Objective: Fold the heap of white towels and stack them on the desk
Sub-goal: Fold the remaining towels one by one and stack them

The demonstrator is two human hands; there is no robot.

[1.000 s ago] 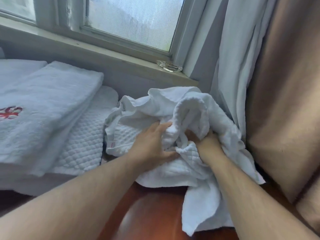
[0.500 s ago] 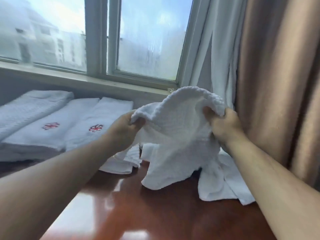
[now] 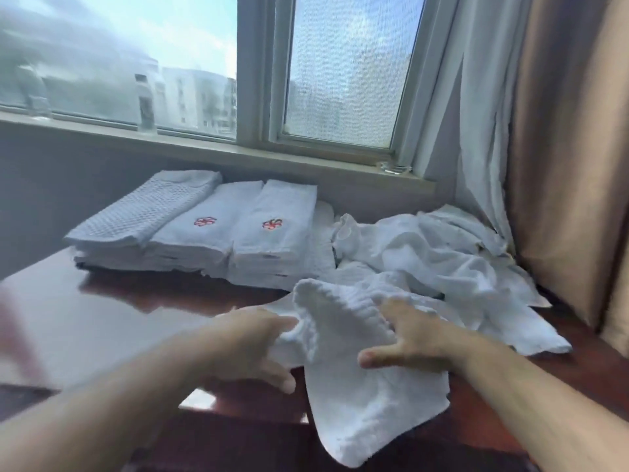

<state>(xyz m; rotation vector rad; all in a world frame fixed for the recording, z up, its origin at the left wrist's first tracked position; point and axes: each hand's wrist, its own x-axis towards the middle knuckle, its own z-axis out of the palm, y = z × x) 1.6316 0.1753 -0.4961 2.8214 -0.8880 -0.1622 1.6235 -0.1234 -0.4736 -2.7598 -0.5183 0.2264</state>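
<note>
Spreading a towel (image 3: 357, 403) flat between my hands for folding: left hand (image 3: 252, 342) pinches its edge, right hand (image 3: 408, 335) presses it with fingers (image 3: 394, 310) splayed; the heap (image 3: 442, 260) waits just beyond them.

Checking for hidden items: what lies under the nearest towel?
Only the glossy wooden desk shows around the towel, whose far edge reaches the unfolded heap. Anything directly beneath it is covered.

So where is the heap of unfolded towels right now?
In the head view the heap sits at the right back of the desk, between the folded stacks on its left and the brown curtain on its right.
</note>
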